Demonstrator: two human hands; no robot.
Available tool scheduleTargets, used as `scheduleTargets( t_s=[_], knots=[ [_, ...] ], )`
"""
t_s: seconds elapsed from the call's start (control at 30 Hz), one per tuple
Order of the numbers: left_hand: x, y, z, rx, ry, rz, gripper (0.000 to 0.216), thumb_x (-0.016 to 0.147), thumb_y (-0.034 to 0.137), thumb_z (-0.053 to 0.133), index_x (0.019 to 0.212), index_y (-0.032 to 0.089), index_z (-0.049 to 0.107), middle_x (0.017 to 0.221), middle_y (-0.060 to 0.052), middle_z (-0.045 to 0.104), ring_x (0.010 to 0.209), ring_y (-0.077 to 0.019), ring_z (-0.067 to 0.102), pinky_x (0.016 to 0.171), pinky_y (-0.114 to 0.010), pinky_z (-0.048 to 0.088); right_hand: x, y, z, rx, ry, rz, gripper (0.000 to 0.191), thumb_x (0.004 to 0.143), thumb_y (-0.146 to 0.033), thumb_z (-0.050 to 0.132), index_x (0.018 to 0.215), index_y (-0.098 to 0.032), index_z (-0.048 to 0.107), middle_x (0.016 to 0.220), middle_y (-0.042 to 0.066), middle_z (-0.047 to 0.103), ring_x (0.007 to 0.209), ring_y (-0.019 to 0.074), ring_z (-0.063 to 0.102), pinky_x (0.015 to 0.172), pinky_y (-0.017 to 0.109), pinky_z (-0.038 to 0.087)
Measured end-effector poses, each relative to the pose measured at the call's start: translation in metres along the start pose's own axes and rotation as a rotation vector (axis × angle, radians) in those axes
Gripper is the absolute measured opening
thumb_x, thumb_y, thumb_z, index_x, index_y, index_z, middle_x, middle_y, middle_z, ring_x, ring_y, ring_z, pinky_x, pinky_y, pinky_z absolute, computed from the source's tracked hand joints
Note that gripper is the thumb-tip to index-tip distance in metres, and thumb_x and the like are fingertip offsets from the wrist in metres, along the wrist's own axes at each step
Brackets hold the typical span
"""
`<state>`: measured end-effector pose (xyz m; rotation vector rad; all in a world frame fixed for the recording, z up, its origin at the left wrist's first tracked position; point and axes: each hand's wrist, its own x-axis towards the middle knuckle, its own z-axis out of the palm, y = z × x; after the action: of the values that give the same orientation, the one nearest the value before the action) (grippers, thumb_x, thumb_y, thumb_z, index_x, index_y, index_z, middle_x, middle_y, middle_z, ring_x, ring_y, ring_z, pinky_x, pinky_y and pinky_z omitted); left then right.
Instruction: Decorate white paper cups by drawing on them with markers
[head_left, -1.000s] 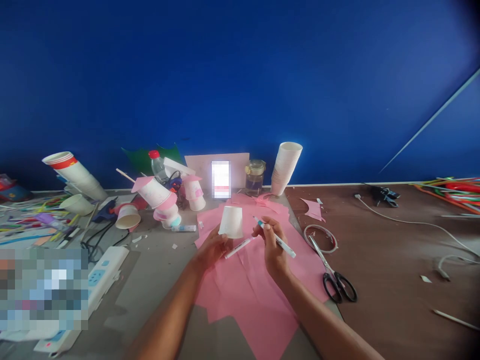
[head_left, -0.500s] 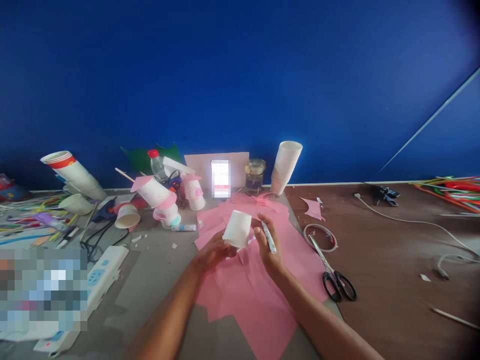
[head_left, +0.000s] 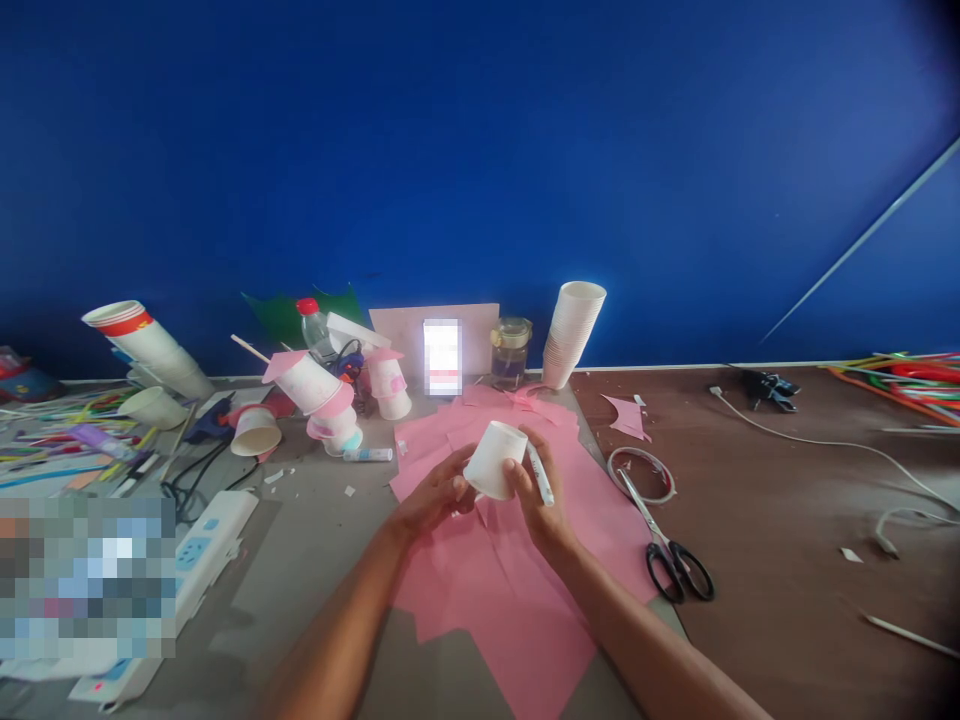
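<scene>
A small white paper cup is held tilted above the pink paper sheets, its mouth turned up and to the right. My left hand grips the cup's lower side with curled fingers. My right hand holds a white marker pen between its fingers, and its thumb rests against the cup's right side.
Black-handled scissors and a tape ring lie right of the paper. A stack of white cups, a glass jar, a phone and decorated cups stand behind. A power strip and craft clutter lie left.
The cup has been turned from upside down to tilted with its mouth upward. My right hand drew the marker in and came against the cup.
</scene>
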<state>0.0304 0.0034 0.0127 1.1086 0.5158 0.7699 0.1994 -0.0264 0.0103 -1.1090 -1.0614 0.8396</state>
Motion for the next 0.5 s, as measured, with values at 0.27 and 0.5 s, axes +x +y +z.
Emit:
scheduleTargets(
  t_s=[0.27, 0.5],
  knots=[
    [0.0025, 0.0013, 0.0047, 0.096, 0.015, -0.008, 0.079, 0.069, 0.050, 0.075, 0.137, 0.024, 0.044, 0.077, 0.002, 0.045, 0.061, -0.0091, 0.033, 0.053, -0.023, 0.026, -0.0001, 0.0056, 0.0010, -0.005, 0.009, 0.058, 0.061, 0.080, -0.050, 0.063, 0.131, -0.023, 0.042, 0.113, 0.009, 0.058, 0.103, 0.0265, 0.057, 0.085, 0.042, 0.048],
    [0.0027, 0.0031, 0.0069, 0.208, 0.027, -0.009, 0.069, 0.072, 0.049, 0.072, 0.131, 0.021, 0.050, 0.087, -0.002, 0.051, 0.063, -0.0089, 0.036, 0.052, -0.022, 0.027, -0.0001, 0.0090, 0.0021, -0.026, -0.016, 0.061, 0.063, 0.079, -0.053, 0.063, 0.130, -0.023, 0.041, 0.119, 0.011, 0.056, 0.108, 0.0277, 0.055, 0.088, 0.045, 0.046]
  ],
)
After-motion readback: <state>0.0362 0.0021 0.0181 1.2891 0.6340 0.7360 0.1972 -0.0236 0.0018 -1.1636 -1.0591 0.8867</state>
